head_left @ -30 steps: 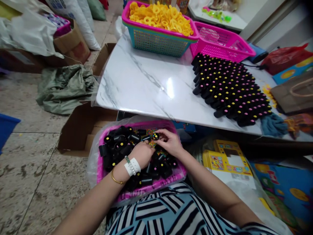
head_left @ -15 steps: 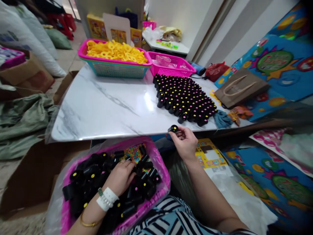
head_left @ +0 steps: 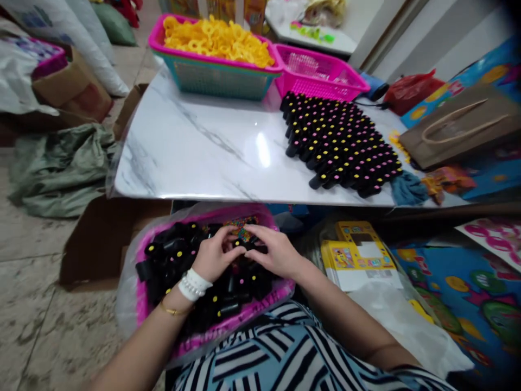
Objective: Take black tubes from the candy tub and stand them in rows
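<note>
Over a pink basket (head_left: 141, 293) of black cylinders, my left hand (head_left: 215, 252) and my right hand (head_left: 277, 252) meet with their thumbs almost touching. Between their fingers is a black cylinder (head_left: 239, 244) with a yellow dot on its end. Both hands are closed on it, though the fingers partly hide it. Small multicoloured beads (head_left: 246, 221) show in the basket just beyond the hands. On the white marbled table (head_left: 195, 157), many black cylinders (head_left: 342, 138) with yellow and pink dots stand in tight rows at the right.
At the table's back stand a basket of yellow plastic pieces (head_left: 215, 41) and a pink basket (head_left: 325, 73). A brown paper bag (head_left: 459, 125) and a blue cloth (head_left: 409, 187) lie at the right. Yellow printed boxes (head_left: 358, 250) are below the table's edge.
My right hand has come down from the table's edge to the basket, beside my left hand. My left hand has lifted from among the cylinders. The view has tilted downward.
</note>
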Demonstrator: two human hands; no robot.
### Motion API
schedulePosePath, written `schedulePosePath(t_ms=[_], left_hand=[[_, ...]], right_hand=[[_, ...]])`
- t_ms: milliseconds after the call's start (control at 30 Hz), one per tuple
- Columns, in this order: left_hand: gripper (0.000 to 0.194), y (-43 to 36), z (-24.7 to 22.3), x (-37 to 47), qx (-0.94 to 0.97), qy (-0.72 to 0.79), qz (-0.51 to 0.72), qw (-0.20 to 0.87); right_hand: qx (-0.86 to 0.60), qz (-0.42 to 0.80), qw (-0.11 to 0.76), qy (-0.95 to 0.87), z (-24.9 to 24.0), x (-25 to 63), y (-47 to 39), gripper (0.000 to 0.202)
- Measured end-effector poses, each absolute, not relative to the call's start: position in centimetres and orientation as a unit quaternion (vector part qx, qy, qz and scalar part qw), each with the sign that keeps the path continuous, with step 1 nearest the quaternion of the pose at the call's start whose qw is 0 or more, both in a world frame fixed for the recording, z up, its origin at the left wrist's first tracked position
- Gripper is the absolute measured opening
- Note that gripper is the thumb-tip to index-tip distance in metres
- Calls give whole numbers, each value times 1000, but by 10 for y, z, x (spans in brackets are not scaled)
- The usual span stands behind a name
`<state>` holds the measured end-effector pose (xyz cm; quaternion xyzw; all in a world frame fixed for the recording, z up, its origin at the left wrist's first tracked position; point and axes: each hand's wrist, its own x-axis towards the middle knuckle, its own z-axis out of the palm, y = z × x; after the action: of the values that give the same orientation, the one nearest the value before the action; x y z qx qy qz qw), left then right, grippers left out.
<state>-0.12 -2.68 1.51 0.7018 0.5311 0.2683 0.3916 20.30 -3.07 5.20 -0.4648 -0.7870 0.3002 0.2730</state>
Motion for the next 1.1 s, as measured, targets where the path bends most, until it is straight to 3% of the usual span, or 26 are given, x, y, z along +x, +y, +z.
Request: schedulePosePath(t_ms=[100, 200, 300, 467, 667, 800, 900, 1100], left_hand=[[50, -29, 13, 0, 677, 552, 272, 404], [50, -32, 12, 1, 758, 542, 239, 273], [34, -33, 13, 2, 833, 515, 142, 145], [26, -34, 17, 1, 845, 523, 6, 111], [22, -36, 20, 0, 843, 530, -10, 91], [18, -37, 16, 5, 839, 532, 3, 115], [22, -36, 11, 9, 840, 526, 6, 130], [41, -29, 7, 16, 847, 509, -9, 154]], right_hand=[[-444, 340, 206, -803, 31, 186, -29, 34], [-499, 297, 88, -809, 22, 180, -10, 35], [-545, 234, -47, -804, 24, 171, 8, 34], [-561, 219, -105, -791, 15, 142, 20, 14], [-585, 228, -31, -778, -2, 144, 17, 36], [-546, 337, 185, -745, 0, 168, -2, 47], [-499, 409, 309, -699, 1, 184, -16, 40], [-506, 407, 342, -679, 1, 201, -26, 33]])
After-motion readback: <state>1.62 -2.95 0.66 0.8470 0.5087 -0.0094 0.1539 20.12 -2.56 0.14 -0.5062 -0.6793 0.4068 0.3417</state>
